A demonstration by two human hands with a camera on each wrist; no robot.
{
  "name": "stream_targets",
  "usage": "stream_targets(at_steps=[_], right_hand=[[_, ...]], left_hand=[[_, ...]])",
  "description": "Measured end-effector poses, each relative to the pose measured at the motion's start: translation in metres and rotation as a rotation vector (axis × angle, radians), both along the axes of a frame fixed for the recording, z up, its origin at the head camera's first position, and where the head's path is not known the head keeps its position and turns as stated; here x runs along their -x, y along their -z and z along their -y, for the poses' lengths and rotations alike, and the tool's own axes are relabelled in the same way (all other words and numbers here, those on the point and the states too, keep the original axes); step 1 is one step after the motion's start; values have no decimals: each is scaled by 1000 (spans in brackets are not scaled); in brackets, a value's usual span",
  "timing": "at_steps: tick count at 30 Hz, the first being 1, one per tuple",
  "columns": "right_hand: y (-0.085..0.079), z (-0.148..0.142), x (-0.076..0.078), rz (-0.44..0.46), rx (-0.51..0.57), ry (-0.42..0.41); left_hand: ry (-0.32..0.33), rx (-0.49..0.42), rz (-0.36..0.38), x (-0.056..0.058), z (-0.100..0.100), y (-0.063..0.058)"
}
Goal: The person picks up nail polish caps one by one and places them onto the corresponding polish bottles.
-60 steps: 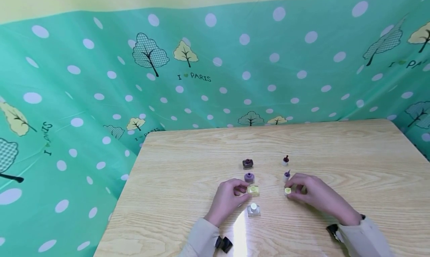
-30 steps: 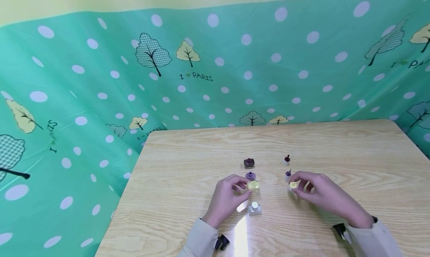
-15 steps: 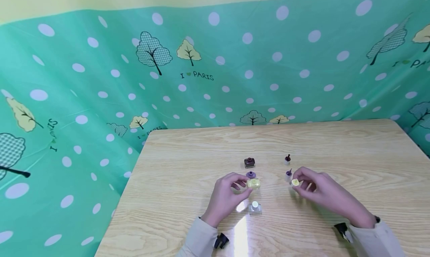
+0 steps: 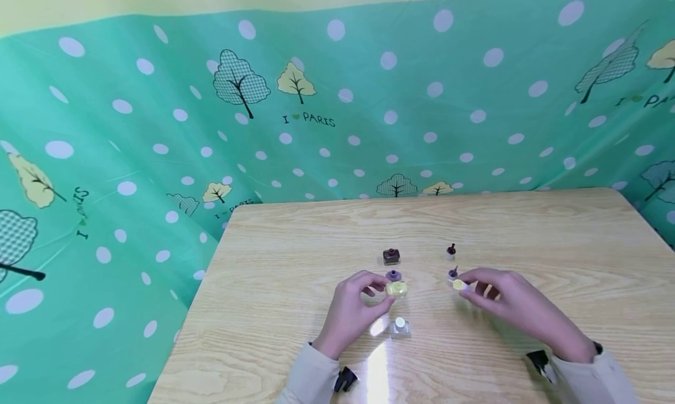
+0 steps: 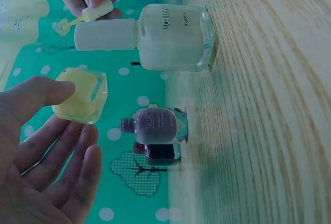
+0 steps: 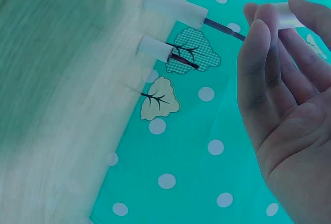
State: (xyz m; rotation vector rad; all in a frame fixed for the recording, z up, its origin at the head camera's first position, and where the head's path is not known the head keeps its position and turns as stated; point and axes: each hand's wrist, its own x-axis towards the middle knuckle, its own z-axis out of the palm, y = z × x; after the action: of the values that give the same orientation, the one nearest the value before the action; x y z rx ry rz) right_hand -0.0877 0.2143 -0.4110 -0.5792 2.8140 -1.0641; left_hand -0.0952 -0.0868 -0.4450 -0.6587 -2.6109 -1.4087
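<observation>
My left hand (image 4: 354,304) pinches a yellow nail polish bottle (image 5: 83,94) between thumb and fingers, lifted off the table, its cap off. Across from it, my right hand (image 4: 508,292) pinches a white nail polish cap (image 6: 289,16); its yellow brush, seen in the left wrist view, points toward the bottle side, apart from the bottle. Nearer to me stands a clear nail polish bottle (image 5: 176,36) with its white cap on. Behind the yellow bottle are an uncapped purple bottle (image 4: 393,275) and an uncapped dark bottle (image 4: 391,256).
Right of the bottles, a cap with a purple brush (image 4: 453,274) and a cap with a dark brush (image 4: 450,253) stand on the wooden table (image 4: 295,245), brushes up. A green dotted curtain (image 4: 337,99) hangs behind the table.
Both hands have risen slightly from the table, with the yellow bottle in the left and the cap in the right. The cap has tilted toward the left in the last half second.
</observation>
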Motion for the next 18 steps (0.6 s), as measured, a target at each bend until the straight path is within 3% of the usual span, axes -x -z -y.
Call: stream_targets(at_steps=[8,14,18], right_hand=[[-6,3,-4,-105,6,7],[-10,11,-6,-209,40,-4],[-14,17,-6,-267,49,-33]], left_hand=[[7,20,34,-4,1,-3],[40,-56,104,-4,2,-6],[57,-89,101,-2,2,-8]])
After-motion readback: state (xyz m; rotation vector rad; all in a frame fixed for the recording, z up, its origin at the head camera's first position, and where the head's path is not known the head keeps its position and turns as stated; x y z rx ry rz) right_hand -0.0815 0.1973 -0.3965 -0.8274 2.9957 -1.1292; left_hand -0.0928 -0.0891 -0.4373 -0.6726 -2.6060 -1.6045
